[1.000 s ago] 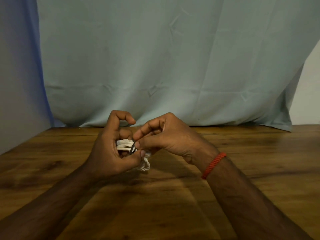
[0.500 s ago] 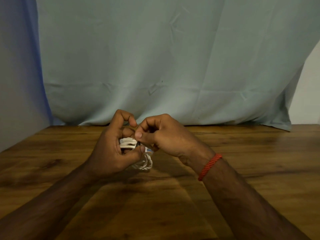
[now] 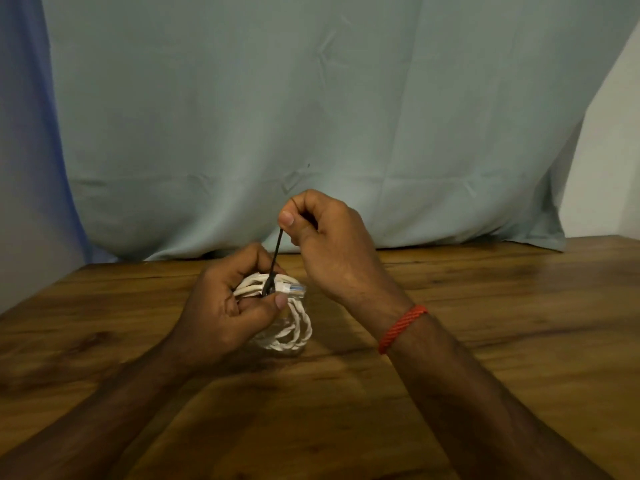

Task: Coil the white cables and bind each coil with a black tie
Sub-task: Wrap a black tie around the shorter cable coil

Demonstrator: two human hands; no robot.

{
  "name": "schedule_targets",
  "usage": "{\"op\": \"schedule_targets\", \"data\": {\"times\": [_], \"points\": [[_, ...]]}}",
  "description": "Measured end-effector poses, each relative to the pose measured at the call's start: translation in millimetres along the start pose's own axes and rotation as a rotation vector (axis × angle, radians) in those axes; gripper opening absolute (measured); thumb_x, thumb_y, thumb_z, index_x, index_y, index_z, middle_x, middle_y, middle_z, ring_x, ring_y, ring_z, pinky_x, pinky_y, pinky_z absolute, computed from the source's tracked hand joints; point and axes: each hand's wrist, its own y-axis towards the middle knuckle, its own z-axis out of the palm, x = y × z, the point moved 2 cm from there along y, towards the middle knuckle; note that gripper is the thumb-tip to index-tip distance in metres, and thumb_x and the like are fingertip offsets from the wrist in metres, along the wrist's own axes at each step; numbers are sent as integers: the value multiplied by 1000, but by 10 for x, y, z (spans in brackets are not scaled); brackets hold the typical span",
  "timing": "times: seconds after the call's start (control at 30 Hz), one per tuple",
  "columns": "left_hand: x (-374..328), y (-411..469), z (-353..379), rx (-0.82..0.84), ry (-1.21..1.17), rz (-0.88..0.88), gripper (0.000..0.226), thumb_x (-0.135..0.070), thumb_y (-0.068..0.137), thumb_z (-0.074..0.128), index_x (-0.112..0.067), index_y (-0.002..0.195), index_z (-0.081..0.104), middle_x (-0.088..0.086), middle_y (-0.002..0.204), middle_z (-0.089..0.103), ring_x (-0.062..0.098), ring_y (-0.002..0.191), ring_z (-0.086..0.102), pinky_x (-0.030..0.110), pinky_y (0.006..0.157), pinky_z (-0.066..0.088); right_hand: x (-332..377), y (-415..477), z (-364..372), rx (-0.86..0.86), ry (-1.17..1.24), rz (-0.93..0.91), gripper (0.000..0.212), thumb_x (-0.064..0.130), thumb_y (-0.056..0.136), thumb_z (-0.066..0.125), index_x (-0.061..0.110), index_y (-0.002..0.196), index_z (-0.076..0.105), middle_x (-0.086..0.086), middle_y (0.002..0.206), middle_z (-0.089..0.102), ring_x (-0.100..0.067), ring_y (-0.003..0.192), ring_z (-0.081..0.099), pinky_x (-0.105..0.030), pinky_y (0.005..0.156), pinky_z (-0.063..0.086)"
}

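A white coil [image 3: 294, 332] is gripped in the left hand [image 3: 221, 310]. Its fingers are curled round the upper strands and the thumb is pressed against the bundle from below. The coil is held low over the table [image 3: 502, 306], near the middle of the view; whether its lower loops touch the wood cannot be told. A clear plug [image 3: 297, 289] is seen jutting to the right from the top of the coil, just beside the left thumb tip. A black tie [image 3: 275, 259] is wrapped round the upper strands, where a small loop of it is seen, and its free end is stretched straight up and slightly to the right. That end is pinched between the thumb and curled forefinger of the right hand [image 3: 332, 244], which is held above and to the right of the left hand. The two hands are close but apart, joined only by the taut tie. A red band [image 3: 401, 329] is worn on the right wrist. The table's far edge is met by a pale blue-green cloth [image 3: 311, 116] hung as a backdrop, and a strip of bare wall [image 3: 609, 150] is seen at the right edge.
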Motion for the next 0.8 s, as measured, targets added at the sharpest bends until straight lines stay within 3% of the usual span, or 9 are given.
{"op": "schedule_targets", "data": {"times": [0.1,0.2,0.33,0.43,0.5,0.6,0.67,0.8], "points": [[-24,-3,39,23,5,-8,27,-29,76,65,-6,77,52,-7,65,53,5,55,47,17,53,37,-37,35,-27,-45,19,54,19,25,100,59,24,81,59,12,72,58,-8,75,61,-25,65,45],[-14,-37,106,39,-52,-85,25,-29,73,63,-5,78,59,-6,60,55,2,53,49,17,51,38,-116,64,-12,-51,32,142,18,25,100,59,21,82,61,10,73,60,-14,79,63,-22,64,44],[32,-106,131,-14,-125,-196,21,-33,69,64,-14,78,63,0,61,60,6,53,53,20,51,41,-278,59,73,52,57,324,24,26,98,62,16,77,68,-1,73,66,-25,85,68,-35,81,53],[87,-93,107,-191,-236,-284,24,-21,65,70,-18,88,66,-4,68,68,2,56,59,17,51,46,-396,46,135,92,65,391,27,22,94,66,2,75,70,-13,74,73,-24,73,67,-44,84,58],[112,-59,52,-308,-237,-308,33,-8,67,67,-17,99,62,-6,67,70,2,50,58,17,46,45,-464,43,152,105,57,411,29,19,94,65,-3,76,69,-13,71,73,-20,65,64,-44,80,58],[136,-26,-19,-327,-210,-320,23,8,73,69,-6,83,54,-7,51,59,2,39,48,16,38,39,-493,45,186,142,107,406,27,20,96,64,10,71,67,-6,64,69,-15,59,61,-37,72,54],[163,-33,-18,-302,-335,-360,24,2,70,70,-9,71,49,-7,45,46,4,35,38,18,36,33,-455,47,209,143,95,348,22,22,94,66,18,72,67,3,62,68,-12,60,62,-36,71,55],[273,-55,28,-232,-485,-525,31,-12,58,72,-4,71,45,3,45,35,11,33,30,20,37,30,-345,37,170,73,143,253,13,32,95,65,19,95,67,-3,82,74,-14,70,69,-32,67,55]]}}
